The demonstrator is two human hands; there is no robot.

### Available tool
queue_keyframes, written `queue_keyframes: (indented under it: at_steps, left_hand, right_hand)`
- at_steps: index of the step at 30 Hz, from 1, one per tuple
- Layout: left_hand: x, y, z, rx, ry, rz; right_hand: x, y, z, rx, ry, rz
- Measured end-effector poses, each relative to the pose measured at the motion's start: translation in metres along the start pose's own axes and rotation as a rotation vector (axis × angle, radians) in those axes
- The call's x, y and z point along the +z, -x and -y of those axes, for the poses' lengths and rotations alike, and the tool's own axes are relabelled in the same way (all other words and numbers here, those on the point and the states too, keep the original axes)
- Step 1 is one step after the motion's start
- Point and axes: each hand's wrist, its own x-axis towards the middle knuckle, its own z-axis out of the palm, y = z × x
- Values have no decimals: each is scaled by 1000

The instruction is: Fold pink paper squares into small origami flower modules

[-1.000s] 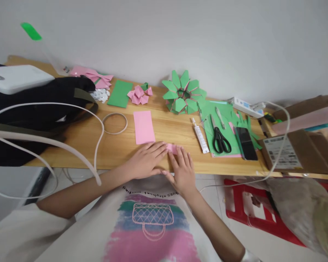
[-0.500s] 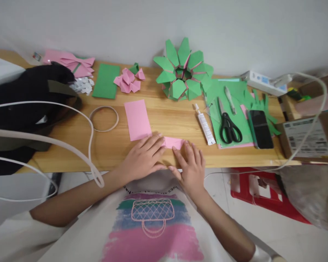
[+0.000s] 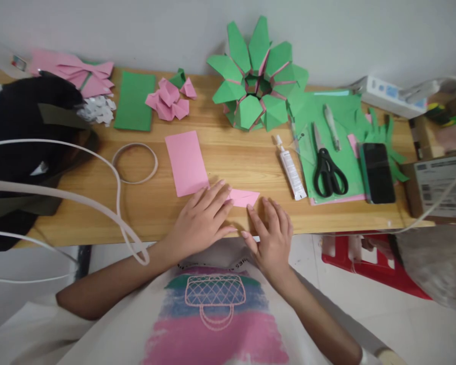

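Observation:
A small folded pink paper (image 3: pixel 244 197) lies flat near the table's front edge. My left hand (image 3: pixel 201 220) rests palm down with its fingers spread, the fingertips on the paper's left end. My right hand (image 3: pixel 271 233) is spread at the paper's right end, its index fingertip by the lower edge; whether it touches cannot be told. Behind my left hand lies a flat pink sheet (image 3: pixel 187 163). A green and pink folded paper piece (image 3: pixel 256 83) stands at the back, with smaller pink folded pieces (image 3: pixel 169 100) to its left.
A tape ring (image 3: pixel 155 165) and green sheets (image 3: pixel 135 101) are on the left, near a black bag (image 3: pixel 26 137) and white cables. On the right are a glue tube (image 3: pixel 292 172), scissors (image 3: pixel 327 172), a cutter (image 3: pixel 332 126), a phone (image 3: pixel 378 173) and a power strip (image 3: pixel 391 96).
My right hand has moved slightly right, off the paper's right end, which now shows more fully. The view has shifted, and the table things appear larger.

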Motion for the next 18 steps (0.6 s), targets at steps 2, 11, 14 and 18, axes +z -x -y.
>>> queue_keyframes:
  at_steps: [2, 11, 14, 18]
  left_hand:
    - [0, 3, 2, 11, -2, -9]
    - [-7, 23, 18, -2, 17, 67]
    - [-9, 24, 22, 12, 41, 97]
    - [-10, 22, 22, 60, 2, 132]
  right_hand:
    - [0, 1, 0, 3, -13, 1]
    - [0, 2, 2, 29, -23, 27]
    - [0, 1, 1, 23, -15, 12]
    - [-3, -6, -1, 4, -42, -27]
